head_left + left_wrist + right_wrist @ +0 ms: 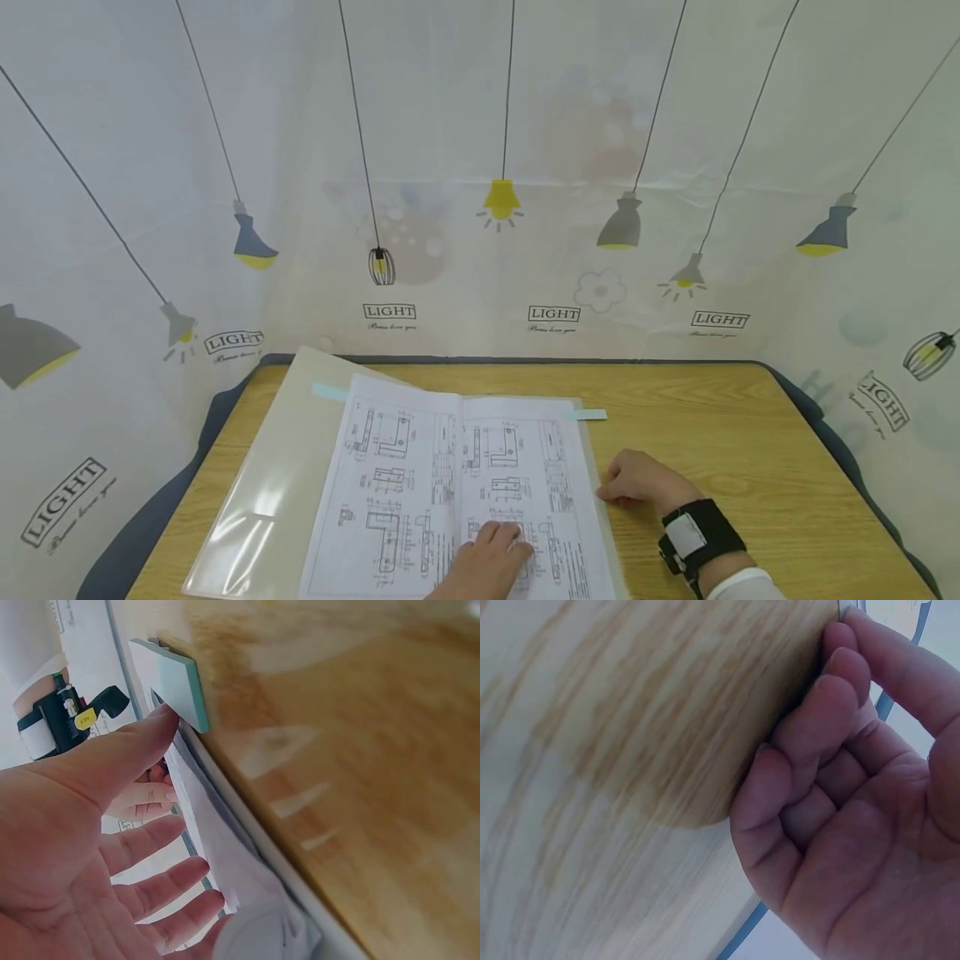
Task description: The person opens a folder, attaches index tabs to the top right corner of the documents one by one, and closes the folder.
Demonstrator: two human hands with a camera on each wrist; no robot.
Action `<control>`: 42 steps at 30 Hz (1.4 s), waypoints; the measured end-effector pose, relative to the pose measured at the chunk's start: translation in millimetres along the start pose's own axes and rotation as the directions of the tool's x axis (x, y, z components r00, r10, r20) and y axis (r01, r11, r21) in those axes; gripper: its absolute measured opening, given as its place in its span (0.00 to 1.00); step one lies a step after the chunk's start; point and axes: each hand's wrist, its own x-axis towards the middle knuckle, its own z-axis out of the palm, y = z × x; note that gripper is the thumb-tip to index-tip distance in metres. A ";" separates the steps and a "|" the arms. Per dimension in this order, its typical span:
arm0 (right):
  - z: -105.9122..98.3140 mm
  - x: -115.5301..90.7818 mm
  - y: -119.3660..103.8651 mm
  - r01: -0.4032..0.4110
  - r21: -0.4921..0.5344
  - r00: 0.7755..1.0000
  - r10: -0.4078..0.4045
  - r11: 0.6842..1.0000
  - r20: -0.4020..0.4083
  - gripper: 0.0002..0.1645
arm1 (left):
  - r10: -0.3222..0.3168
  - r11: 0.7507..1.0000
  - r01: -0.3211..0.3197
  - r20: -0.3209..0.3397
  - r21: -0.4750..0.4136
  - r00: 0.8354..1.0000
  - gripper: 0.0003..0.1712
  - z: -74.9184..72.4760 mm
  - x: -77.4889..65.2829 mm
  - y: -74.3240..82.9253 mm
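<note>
A document folder (611, 533) lies on the table, with printed technical drawings (405, 467) on two facing pages. My left hand (491, 562) rests on the right page, its fingers slightly bent and spread. From the left wrist, this hand (97, 847) shows its palm, with the thumb tip overlapping a white piece with a teal edge (172, 682). At the folder's right edge, my right hand (645, 482) pinches the border between thumb and index finger. In the right wrist view, the other fingers (761, 795) are curled towards the palm, close over the wood.
Under the left page a cream folder (258, 492) juts out, glossy with reflections. Pale blue tabs (590, 414) stick out at the page edge. The wooden table (750, 467) extends to the right. A lamp-patterned cloth (450, 208) hangs behind and along both sides.
</note>
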 end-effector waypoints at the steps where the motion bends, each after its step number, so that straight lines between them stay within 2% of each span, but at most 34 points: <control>1: -0.2 0.0 0.0 -0.001 0.000 1.000 0.001 1.000 0.001 0.13 | -0.006 1.000 0.006 0.002 -0.002 1.000 0.44 -0.6 -0.1 0.2; 6: -1.1 -0.8 -0.6 -0.002 -0.001 1.000 0.002 1.000 0.006 0.13 | -0.011 1.000 0.011 0.000 -0.009 1.000 0.44 -2.8 -0.2 1.5; 10: -1.4 -1.8 -1.3 0.000 -0.002 1.000 0.000 1.000 0.002 0.13 | -0.002 1.000 0.002 0.001 -0.019 1.000 0.34 -6.5 0.1 4.4; 12: -1.8 -2.5 -1.6 0.002 -0.002 1.000 -0.002 1.000 0.001 0.13 | -0.015 0.999 0.013 -0.026 -0.052 1.000 0.29 -10.5 -0.7 5.9; 14: -2.1 -3.0 -1.7 0.005 -0.002 1.000 -0.005 1.000 0.001 0.12 | -0.037 0.994 0.028 -0.082 -0.105 0.996 0.23 -15.4 -1.8 6.7; 16: -2.5 -3.8 -2.1 0.009 -0.002 1.000 -0.009 1.000 0.001 0.12 | -0.062 0.984 0.034 -0.155 -0.176 0.986 0.15 -20.5 -3.8 6.8; 18: -2.6 -4.3 -2.2 0.011 0.000 1.000 -0.011 1.000 -0.003 0.12 | -0.087 0.976 0.038 -0.229 -0.213 0.970 0.10 -25.0 -5.7 6.3; 20: -2.3 -4.4 -2.3 0.011 0.001 1.000 -0.011 1.000 -0.008 0.13 | -0.129 0.966 0.057 -0.282 -0.252 0.951 0.09 -28.9 -8.0 5.1; 22: -2.1 -4.3 -2.4 0.015 0.000 1.000 -0.015 1.000 -0.013 0.13 | -0.171 0.955 0.076 -0.323 -0.286 0.931 0.13 -32.3 -11.6 3.1; 25: -1.5 -3.8 -2.4 0.020 0.007 1.000 -0.020 1.000 -0.016 0.13 | -0.244 0.934 0.112 -0.375 -0.340 0.894 0.22 -37.4 -18.5 -1.3; 27: -1.3 -3.5 -2.5 0.023 0.018 1.000 -0.023 1.000 -0.016 0.13 | -0.293 0.909 0.126 -0.395 -0.397 0.871 0.27 -42.3 -24.4 -4.3; 28: -1.2 -3.2 -2.4 0.024 0.021 1.000 -0.023 0.999 -0.016 0.13 | -0.323 0.889 0.134 -0.393 -0.437 0.861 0.28 -45.5 -27.9 -5.6; 32: -0.9 -2.9 -2.4 0.019 0.030 1.000 -0.018 0.999 -0.017 0.12 | -0.449 0.799 0.165 -0.391 -0.578 0.803 0.31 -59.0 -43.6 -10.3; 34: -1.0 -3.5 -2.9 0.014 0.025 1.000 -0.014 1.000 -0.017 0.11 | -0.499 0.772 0.175 -0.413 -0.611 0.762 0.32 -63.9 -52.9 -13.0; 36: -1.1 -4.8 -3.9 0.009 0.023 1.000 -0.009 1.000 -0.018 0.11 | -0.533 0.766 0.178 -0.456 -0.617 0.713 0.33 -66.0 -62.2 -16.7; 39: -1.8 -7.5 -5.7 0.012 0.017 1.000 -0.012 1.000 -0.019 0.12 | -0.564 0.773 0.180 -0.529 -0.609 0.634 0.35 -63.5 -76.4 -23.6; 42: -1.9 -9.6 -6.4 0.029 0.011 0.999 -0.029 1.000 -0.029 0.13 | -0.578 0.785 0.186 -0.590 -0.591 0.563 0.38 -57.4 -88.9 -32.2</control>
